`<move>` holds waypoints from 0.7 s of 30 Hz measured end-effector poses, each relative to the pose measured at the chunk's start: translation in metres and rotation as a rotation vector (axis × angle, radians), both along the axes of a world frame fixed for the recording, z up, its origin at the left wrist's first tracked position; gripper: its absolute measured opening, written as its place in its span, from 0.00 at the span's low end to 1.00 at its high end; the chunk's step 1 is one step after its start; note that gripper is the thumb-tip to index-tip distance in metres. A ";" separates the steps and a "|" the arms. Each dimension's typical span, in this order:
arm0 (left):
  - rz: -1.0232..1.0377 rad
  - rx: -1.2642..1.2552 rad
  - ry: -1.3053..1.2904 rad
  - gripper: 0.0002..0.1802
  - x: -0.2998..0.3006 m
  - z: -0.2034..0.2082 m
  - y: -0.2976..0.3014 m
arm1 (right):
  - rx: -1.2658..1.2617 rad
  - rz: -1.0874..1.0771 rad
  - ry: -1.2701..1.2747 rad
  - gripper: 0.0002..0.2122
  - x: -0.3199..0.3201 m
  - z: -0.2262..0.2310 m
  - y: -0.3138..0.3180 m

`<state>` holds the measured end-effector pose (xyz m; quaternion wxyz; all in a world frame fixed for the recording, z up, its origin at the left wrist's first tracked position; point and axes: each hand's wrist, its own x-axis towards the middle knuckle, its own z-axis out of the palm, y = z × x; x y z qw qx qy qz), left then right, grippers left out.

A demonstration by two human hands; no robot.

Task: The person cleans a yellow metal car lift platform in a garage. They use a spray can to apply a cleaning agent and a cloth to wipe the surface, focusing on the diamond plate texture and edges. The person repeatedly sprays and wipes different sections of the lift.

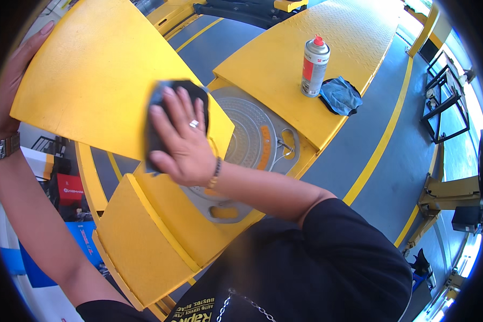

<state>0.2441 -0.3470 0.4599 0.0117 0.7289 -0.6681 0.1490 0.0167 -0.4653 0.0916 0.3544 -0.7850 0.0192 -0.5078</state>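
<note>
A flat yellow metal panel (99,75) is tilted up in front of me. My left hand (16,80) grips it by the far left edge, and some of the fingers are hidden behind it. Against the panel's right part, my right hand (182,142) holds a dark grey-and-blue cloth (154,140), pressed down under spread fingers. The cloth is slightly blurred. Partly covered by the panel and my right arm lies a round grey turntable plate (247,126) set in the yellow platform.
A spray can (315,67) with a red nozzle stands upright on the yellow ramp (284,80), beside a crumpled blue cloth (340,95). A black metal frame stand (445,99) is at the right. Near my left arm are a red box (70,189) and other clutter.
</note>
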 end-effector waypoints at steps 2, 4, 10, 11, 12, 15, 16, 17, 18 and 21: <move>0.050 -0.020 0.043 0.29 -0.007 -0.002 0.000 | 0.391 0.046 0.173 0.36 -0.012 -0.089 0.001; 0.110 -0.031 0.253 0.28 -0.002 -0.002 -0.011 | 0.743 0.105 0.228 0.34 -0.009 -0.120 -0.003; 0.268 -0.101 0.520 0.26 0.013 -0.001 0.000 | 0.286 0.057 -0.171 0.32 0.056 0.066 -0.023; 0.281 -0.113 0.536 0.26 0.017 -0.002 0.004 | 0.239 0.065 -0.214 0.31 0.062 0.093 -0.028; 0.292 -0.126 0.553 0.26 0.020 -0.003 0.007 | 0.176 0.013 -0.211 0.31 0.067 0.108 -0.034; 0.318 -0.163 0.601 0.26 0.020 -0.004 0.014 | 0.157 0.040 -0.223 0.34 0.075 0.073 -0.054; 0.324 -0.178 0.621 0.26 0.019 -0.005 0.014 | 0.235 0.052 -0.135 0.35 0.075 0.039 -0.054; 0.332 -0.197 0.643 0.26 0.018 -0.008 0.016 | 0.264 0.044 -0.038 0.36 0.070 0.002 -0.048; 0.337 -0.213 0.664 0.26 0.015 -0.010 0.016 | 0.292 -0.009 0.062 0.35 0.064 -0.036 -0.038; 0.366 -0.274 0.759 0.26 0.000 -0.009 0.013 | 0.523 0.021 0.318 0.34 0.037 -0.124 -0.002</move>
